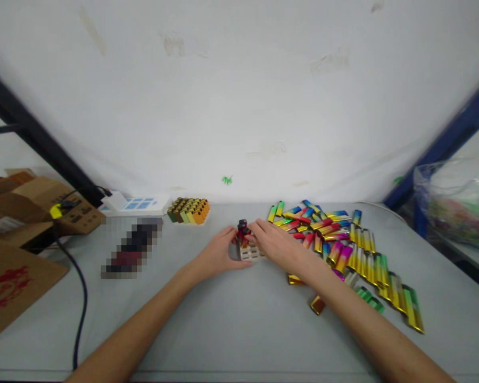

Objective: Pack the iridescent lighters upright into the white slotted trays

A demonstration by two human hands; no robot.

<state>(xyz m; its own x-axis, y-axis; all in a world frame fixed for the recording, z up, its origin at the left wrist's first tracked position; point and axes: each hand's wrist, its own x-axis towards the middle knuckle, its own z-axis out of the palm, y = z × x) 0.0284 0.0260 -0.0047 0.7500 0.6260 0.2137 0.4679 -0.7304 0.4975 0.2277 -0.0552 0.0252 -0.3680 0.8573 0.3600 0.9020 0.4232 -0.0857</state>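
A small white tray with rows of slots lies on the grey table in the middle. At its left back part stand a few dark-topped red pieces. My left hand holds the tray's left side, with the thumb along its front edge. From the right, my right hand reaches over the tray, its closed fingertips at the red pieces; what they pinch is too small to make out. Many shiny, colourful lighter-like cases lie loose just to the right, partly behind my right forearm.
A filled tray of green, yellow and orange pieces stands at the back left, beside a white power strip. Cardboard boxes and a black cable are at the left. A clear plastic bag is at the far right.
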